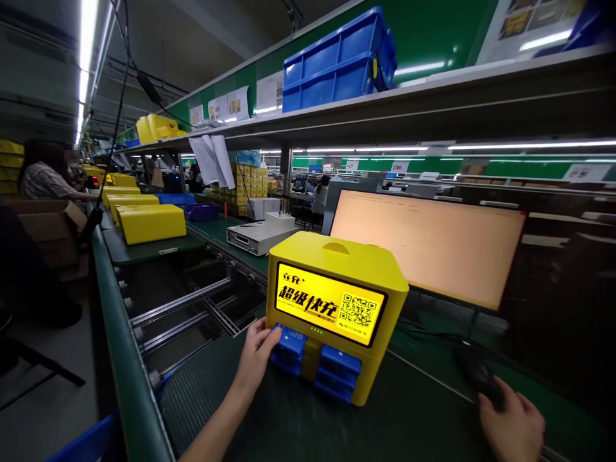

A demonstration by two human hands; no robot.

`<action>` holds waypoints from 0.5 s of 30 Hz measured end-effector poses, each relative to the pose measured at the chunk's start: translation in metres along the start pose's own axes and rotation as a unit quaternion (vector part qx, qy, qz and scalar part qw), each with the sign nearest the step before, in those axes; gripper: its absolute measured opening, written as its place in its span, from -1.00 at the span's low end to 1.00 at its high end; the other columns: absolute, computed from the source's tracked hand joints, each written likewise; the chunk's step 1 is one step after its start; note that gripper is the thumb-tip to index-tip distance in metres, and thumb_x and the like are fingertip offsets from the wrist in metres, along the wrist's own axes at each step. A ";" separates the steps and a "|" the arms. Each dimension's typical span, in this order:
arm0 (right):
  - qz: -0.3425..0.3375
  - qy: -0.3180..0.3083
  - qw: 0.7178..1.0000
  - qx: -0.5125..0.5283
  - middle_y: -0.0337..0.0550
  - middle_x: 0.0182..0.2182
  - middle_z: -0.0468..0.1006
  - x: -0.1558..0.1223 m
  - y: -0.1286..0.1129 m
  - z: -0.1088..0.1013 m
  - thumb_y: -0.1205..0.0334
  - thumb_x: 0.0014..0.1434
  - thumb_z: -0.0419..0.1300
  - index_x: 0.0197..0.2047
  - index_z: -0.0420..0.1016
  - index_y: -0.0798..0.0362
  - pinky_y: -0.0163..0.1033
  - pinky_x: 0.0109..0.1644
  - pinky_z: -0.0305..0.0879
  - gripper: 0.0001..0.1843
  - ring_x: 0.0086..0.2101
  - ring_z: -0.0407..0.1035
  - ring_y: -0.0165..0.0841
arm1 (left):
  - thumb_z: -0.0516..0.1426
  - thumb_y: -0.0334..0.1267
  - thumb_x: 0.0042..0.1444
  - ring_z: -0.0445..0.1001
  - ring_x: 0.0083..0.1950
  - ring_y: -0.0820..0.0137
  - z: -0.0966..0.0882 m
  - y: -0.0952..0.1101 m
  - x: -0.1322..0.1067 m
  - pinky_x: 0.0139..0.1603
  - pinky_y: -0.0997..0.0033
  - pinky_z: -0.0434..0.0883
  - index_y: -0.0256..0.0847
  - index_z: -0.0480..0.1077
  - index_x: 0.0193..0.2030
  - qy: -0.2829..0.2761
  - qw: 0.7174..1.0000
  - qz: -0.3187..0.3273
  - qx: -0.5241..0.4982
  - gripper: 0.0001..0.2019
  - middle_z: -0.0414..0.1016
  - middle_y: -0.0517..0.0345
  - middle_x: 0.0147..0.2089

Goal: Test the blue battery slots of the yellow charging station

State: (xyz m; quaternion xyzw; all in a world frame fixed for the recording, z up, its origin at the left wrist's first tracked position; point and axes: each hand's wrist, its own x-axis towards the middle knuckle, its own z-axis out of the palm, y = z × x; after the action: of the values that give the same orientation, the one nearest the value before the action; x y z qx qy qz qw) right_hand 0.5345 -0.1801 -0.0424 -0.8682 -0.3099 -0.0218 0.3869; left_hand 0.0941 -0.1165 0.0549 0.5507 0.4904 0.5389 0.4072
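A yellow charging cabinet (332, 276) stands upright on the dark green work surface. Its lit yellow screen (308, 301) shows black characters and a QR code. Blue power banks sit in two stacks at the lower front, a left stack (290, 343) and a right stack (338, 369). My left hand (255, 353) is closed on the upper power bank of the left stack, thumb on its front corner. At the lower right, my right hand (514, 420) grips the end of a dark handheld device, which looks like a barcode scanner (474, 369); shadow hides its details.
A monitor (428, 244) stands behind the cabinet. Left of it lie a grey instrument box (260, 236) and open conveyor rails (183, 301). More yellow housings (151, 224) line the belt. Overhead, a shelf (433, 93) carries a blue crate (337, 64). A person (45, 173) sits far left.
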 end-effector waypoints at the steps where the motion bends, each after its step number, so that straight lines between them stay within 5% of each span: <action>1: -0.027 -0.007 1.000 -0.006 0.28 0.04 0.18 -0.001 0.002 0.003 -0.06 0.14 -0.15 0.15 0.25 0.24 0.07 0.01 0.23 -0.33 0.11 0.09 0.11 | 0.11 0.13 -0.06 0.16 0.21 0.08 -0.001 0.003 0.000 0.21 0.30 0.18 -0.25 0.50 -0.45 -0.004 1.000 -0.004 -0.005 -0.57 0.17 -0.07 0.16; 4: -0.048 -0.030 0.998 0.013 0.29 0.07 0.16 -0.016 0.001 0.007 -0.03 0.12 -0.15 0.16 0.23 0.23 0.10 0.04 0.21 -0.34 0.12 0.08 0.12 | 0.12 0.12 -0.08 0.15 0.21 0.06 -0.007 0.007 0.002 0.23 0.27 0.16 -0.23 0.49 -0.52 -0.027 1.000 -0.001 0.004 -0.59 0.19 -0.06 0.15; 8: 0.038 -0.084 0.989 0.118 0.14 0.06 0.26 -0.051 -0.013 0.005 -0.06 0.11 -0.08 0.18 0.19 0.07 0.04 -0.04 0.27 -0.38 -0.08 0.34 -0.01 | 0.07 0.13 -0.03 0.14 0.21 0.06 -0.016 0.003 0.007 0.25 0.20 0.11 -0.19 0.49 -0.52 -0.065 0.996 0.028 0.060 -0.59 0.24 -0.05 0.09; 11: 0.052 -0.091 0.978 0.180 0.10 0.01 0.34 -0.081 -0.032 0.007 -0.04 0.10 -0.04 0.16 0.20 0.08 -0.01 -0.02 0.25 -0.38 -0.11 0.36 -0.07 | 0.05 0.14 -0.03 0.18 0.16 0.10 -0.020 -0.003 0.011 0.25 0.17 0.07 -0.17 0.50 -0.42 -0.034 0.991 0.051 0.115 -0.59 0.26 -0.02 -0.01; 15: 0.009 -0.126 0.967 0.222 0.06 -0.03 0.37 -0.117 -0.068 0.015 -0.05 0.12 -0.08 0.11 0.25 0.10 -0.09 -0.07 0.29 -0.42 -0.07 0.34 -0.09 | 0.05 0.20 -0.07 0.33 -0.09 0.18 -0.022 -0.003 0.011 -0.03 0.22 0.31 -0.19 0.46 -0.34 -0.051 0.991 0.000 0.121 -0.54 0.32 0.07 -0.23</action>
State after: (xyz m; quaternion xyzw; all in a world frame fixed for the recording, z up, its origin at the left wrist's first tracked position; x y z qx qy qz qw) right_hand 0.3992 -0.1964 -0.0410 -0.7591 -0.3455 0.1609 0.5278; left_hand 0.0717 -0.1068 0.0563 0.6228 0.5309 0.4467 0.3617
